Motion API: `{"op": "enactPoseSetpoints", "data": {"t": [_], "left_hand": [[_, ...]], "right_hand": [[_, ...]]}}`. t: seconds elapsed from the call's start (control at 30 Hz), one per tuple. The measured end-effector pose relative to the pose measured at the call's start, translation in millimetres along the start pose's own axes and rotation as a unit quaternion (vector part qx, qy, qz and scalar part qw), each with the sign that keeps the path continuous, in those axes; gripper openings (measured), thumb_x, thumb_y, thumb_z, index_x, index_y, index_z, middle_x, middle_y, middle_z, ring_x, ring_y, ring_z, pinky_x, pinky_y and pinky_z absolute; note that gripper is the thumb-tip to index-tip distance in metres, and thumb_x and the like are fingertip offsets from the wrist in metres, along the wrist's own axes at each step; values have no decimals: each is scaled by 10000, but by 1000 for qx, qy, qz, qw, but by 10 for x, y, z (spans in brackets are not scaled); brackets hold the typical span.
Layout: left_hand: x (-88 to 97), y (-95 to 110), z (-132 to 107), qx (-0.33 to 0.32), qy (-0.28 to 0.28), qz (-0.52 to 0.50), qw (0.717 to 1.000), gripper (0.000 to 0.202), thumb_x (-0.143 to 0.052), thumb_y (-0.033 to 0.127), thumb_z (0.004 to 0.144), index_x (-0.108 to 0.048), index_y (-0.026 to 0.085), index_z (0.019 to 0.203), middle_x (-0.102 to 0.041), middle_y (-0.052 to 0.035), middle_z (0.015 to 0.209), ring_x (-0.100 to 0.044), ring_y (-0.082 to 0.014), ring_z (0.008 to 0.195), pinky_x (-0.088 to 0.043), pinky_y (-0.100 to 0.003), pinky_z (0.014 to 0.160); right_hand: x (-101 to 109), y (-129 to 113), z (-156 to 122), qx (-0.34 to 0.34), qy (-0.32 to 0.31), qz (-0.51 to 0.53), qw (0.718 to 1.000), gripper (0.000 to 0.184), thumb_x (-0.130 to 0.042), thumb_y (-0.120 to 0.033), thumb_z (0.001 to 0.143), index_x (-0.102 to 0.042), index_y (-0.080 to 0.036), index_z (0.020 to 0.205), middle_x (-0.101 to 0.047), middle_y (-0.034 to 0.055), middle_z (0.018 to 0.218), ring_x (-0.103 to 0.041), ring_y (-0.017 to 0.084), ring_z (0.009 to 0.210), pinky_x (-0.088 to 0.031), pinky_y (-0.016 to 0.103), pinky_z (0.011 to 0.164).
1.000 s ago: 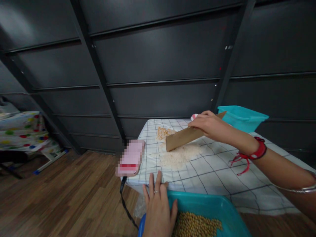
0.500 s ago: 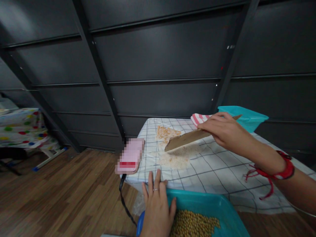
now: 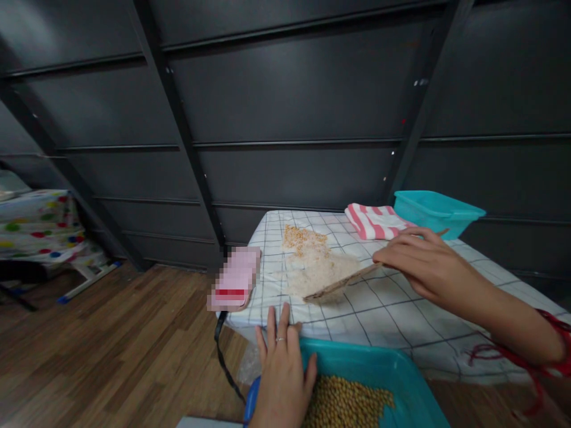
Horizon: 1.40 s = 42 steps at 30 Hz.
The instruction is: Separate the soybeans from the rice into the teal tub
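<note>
While the right hand [image 3: 419, 263] pinched the cardboard [image 3: 339, 286] in its fingers, lower edge at the white grains [image 3: 319, 267] on the desk [image 3: 383, 321], the left hand [image 3: 284, 371], fingers slightly spread, lay at the bin [image 3: 370, 355]

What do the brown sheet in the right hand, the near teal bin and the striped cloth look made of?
Brown sheet: probably cardboard; matte, with a rough edge.
Near teal bin: likely moulded plastic; smooth, faint sheen, rounded corner.
Striped cloth: soft-looking fabric, matte, lying loosely; fibre unclear.
</note>
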<state>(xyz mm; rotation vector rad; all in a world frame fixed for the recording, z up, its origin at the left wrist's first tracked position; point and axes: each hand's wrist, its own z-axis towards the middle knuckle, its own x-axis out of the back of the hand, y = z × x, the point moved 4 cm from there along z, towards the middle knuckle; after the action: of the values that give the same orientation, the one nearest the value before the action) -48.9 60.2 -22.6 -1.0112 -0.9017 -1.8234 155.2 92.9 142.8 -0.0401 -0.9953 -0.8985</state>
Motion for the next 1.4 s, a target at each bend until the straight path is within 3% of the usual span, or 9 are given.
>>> {"op": "enactPoseSetpoints", "data": {"t": [0.2, 0.37, 0.57, 0.7, 1.0, 1.27, 1.4], "left_hand": [[9, 37, 19, 6, 9, -6, 1000, 268, -428, 200, 762, -484, 154, 1020, -352, -189, 1359, -191, -398, 1263, -315, -680, 893], [12, 75, 50, 27, 5, -4, 1000, 255, -442, 180, 736, -508, 149, 979, -380, -189, 1341, -212, -404, 1257, -309, -682, 894], [-10, 48, 43, 17, -21, -18, 999, 273, -432, 201, 767, -488, 156, 1030, -321, -180, 1379, -161, -385, 1277, -292, -671, 915], [-2, 47, 40, 22, -28, -20, 999, 281, -424, 206, 771, -485, 158, 1041, -313, -179, 1382, -164, -384, 1278, -277, -673, 922], [31, 88, 65, 29, -23, -20, 999, 267, -441, 193, 749, -508, 145, 1003, -361, -191, 1352, -204, -406, 1259, -298, -677, 905], [-19, 58, 21, 15, -19, -22, 999, 275, -425, 210, 779, -476, 167, 1046, -304, -173, 1388, -143, -382, 1282, -256, -679, 931], [-22, 67, 18, 14, -21, -19, 999, 264, -409, 216, 791, -478, 161, 1040, -303, -177, 1388, -132, -380, 1284, -266, -674, 930]], "right_hand": [[109, -24, -143, -12, 9, -24, 1000, 301, -354, -28, 746, -516, -213, 921, -633, 15, 785, -558, 170, 769, -370, 349, 768], [46, -96, -184, -16, 2, -64, 998, 341, -348, 16, 703, -524, -173, 926, -620, 35, 759, -541, 183, 743, -364, 376, 769], [12, -172, -237, -27, -13, -32, 999, 364, -330, 42, 697, -552, -164, 898, -620, 37, 764, -547, 172, 751, -354, 388, 818], [63, -169, -308, -46, -18, -4, 999, 361, -344, 43, 706, -543, -180, 909, -622, 19, 774, -550, 160, 737, -346, 385, 833], [20, -89, -323, -29, -4, -72, 997, 356, -345, 44, 686, -519, -153, 926, -633, 40, 778, -554, 188, 734, -367, 397, 777], [69, -166, -439, -68, -37, -21, 997, 356, -324, 35, 722, -516, -200, 909, -622, 6, 778, -552, 155, 738, -351, 396, 818], [101, -149, -430, -62, -23, -65, 996, 358, -342, 49, 721, -543, -183, 907, -636, 21, 779, -553, 162, 740, -355, 392, 820]]}}
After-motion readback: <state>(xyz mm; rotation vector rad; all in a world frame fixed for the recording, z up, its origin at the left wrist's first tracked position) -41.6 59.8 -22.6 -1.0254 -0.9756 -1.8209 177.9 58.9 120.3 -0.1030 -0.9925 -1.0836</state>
